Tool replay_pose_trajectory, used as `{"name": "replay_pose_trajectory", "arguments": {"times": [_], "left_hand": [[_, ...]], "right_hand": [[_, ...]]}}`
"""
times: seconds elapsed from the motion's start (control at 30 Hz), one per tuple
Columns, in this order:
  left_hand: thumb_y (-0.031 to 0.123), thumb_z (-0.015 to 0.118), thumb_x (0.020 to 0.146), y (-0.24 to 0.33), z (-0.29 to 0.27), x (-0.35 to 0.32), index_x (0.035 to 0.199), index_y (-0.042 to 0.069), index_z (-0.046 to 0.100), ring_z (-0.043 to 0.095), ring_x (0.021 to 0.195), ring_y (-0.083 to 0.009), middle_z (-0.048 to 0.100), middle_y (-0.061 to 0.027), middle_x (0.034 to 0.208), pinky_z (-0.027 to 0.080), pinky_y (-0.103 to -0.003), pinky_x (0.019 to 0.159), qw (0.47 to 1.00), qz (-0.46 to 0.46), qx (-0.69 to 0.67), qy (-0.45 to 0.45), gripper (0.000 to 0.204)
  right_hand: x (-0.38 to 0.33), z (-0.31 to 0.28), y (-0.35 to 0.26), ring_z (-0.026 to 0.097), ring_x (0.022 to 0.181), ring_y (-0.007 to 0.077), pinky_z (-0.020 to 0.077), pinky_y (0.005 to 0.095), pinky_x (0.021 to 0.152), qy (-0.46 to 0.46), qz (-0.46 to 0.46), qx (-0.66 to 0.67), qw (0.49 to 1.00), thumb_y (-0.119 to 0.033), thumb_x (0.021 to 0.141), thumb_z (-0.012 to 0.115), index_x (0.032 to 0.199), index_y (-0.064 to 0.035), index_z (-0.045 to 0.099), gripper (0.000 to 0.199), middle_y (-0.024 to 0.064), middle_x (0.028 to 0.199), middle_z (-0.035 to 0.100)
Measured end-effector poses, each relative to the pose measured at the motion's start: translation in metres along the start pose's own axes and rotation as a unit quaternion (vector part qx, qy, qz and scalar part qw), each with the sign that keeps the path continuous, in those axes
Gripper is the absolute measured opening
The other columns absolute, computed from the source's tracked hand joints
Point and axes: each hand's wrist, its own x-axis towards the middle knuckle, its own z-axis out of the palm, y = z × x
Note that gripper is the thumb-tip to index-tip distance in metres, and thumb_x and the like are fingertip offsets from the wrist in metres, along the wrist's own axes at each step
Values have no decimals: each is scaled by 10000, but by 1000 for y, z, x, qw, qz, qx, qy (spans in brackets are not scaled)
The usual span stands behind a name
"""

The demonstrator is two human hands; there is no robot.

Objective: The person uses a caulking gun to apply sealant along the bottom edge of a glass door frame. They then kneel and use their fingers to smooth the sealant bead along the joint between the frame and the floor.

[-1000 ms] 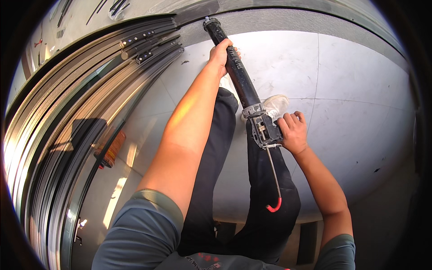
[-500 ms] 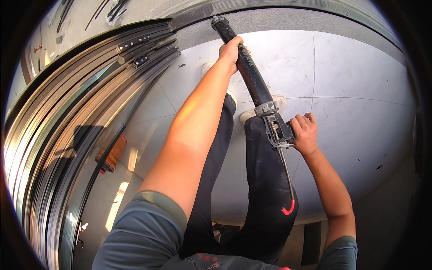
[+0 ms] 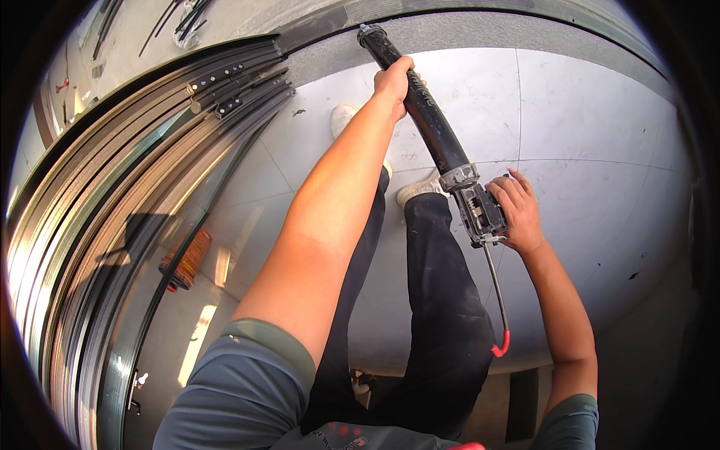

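Note:
A long black caulking gun (image 3: 431, 124) slants across the view, its capped front end at the top and its rod with a red hooked tip toward me. Wrapped round the barrel's forward part is my left hand (image 3: 392, 84). At the rear, beside the worn metal collar and the open trigger frame, my right hand (image 3: 519, 210) grips the handle, fingers closed with one fingertip raised. The gun is off the floor, in front of my legs. Its nozzle end shows only as a dark cap, and most of the handle is hidden behind my right hand.
Glazed sliding frames with several dark tracks (image 3: 97, 247) stand along my left. Behind the glass sits an orange canister (image 3: 187, 257). Light tiles (image 3: 585, 195) cover the floor, meeting a grey stone sill (image 3: 480, 36) ahead. My shoes (image 3: 420, 187) stand on the tiles.
The caulking gun and my right hand have shifted slightly to the right. My left hand has moved with the barrel, still holding it. My left shoe shows more now.

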Motion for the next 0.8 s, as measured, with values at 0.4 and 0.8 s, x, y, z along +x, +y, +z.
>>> {"name": "replay_pose_trajectory", "arguments": {"times": [0.4,0.8], "left_hand": [[178,651,868,-15,9,14,1049,-53,553,673,735,-295,626,-159,867,609,-469,681,1000,-2,-2,-2,309],[172,678,852,-26,23,15,1133,-114,513,671,682,-290,625,-174,862,588,-473,623,1000,5,0,3,434]], "right_hand": [[-14,15,10,637,975,260,409,488,1107,29,13,-36,999,-247,763,702,1092,-74,617,382,69,1018,633],[-24,26,15,641,926,246,425,483,1088,36,34,-73,996,-231,782,686,1039,-79,631,304,59,967,635]]}}
